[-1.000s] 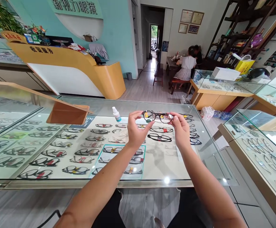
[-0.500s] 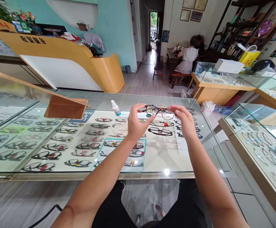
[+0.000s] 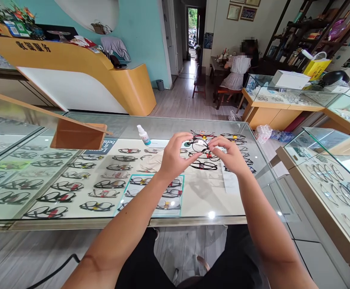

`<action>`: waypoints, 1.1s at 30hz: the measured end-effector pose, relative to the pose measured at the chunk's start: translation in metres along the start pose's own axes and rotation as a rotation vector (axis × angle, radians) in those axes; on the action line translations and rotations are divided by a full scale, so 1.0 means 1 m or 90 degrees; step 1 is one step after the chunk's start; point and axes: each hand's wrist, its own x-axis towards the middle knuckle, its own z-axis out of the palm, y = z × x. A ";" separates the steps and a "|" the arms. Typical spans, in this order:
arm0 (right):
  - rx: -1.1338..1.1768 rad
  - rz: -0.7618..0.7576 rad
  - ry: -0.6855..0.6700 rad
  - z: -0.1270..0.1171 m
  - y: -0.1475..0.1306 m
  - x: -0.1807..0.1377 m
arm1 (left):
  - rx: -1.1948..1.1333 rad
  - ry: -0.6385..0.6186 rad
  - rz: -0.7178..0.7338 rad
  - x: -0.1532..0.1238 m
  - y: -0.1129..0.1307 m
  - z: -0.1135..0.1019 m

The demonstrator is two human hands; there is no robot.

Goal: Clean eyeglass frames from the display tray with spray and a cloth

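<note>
A pair of dark, thin-rimmed eyeglasses is held up over the glass counter, tilted, with one round lens facing me. My left hand has its fingers and thumb closed around the left side of the frame. At the middle and right of the frame, my right hand pinches with thumb and fingers. The second lens is partly hidden by the right fingers and blends with the glasses behind it. Below, black-framed glasses with a red tag lie in the display case.
A white spray bottle stands on the glass display counter. Several rows of glasses fill the case. A wooden-framed mirror or stand is at left. Another glass case stands to the right. People sit at a table behind.
The eyeglasses have turned and tilted between my hands. My right hand has moved left, from the outer end of the frame to its middle, closer to my left hand.
</note>
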 end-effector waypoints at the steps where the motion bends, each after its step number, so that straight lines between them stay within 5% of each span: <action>1: 0.015 0.008 -0.012 -0.001 0.001 0.000 | -0.012 -0.004 -0.006 0.002 0.002 -0.002; 12: 0.129 0.050 -0.107 0.007 0.010 -0.001 | -0.232 -0.072 -0.194 0.004 -0.001 -0.010; 21: 0.167 0.122 -0.082 0.020 0.011 -0.001 | -0.418 -0.060 -0.294 0.003 -0.007 0.001; 29: 0.175 0.147 0.072 0.035 0.022 0.002 | -0.423 0.008 -0.466 0.001 0.000 0.010; 33: 0.100 0.093 0.183 0.047 0.024 -0.002 | -0.335 -0.054 -0.530 -0.003 0.015 0.012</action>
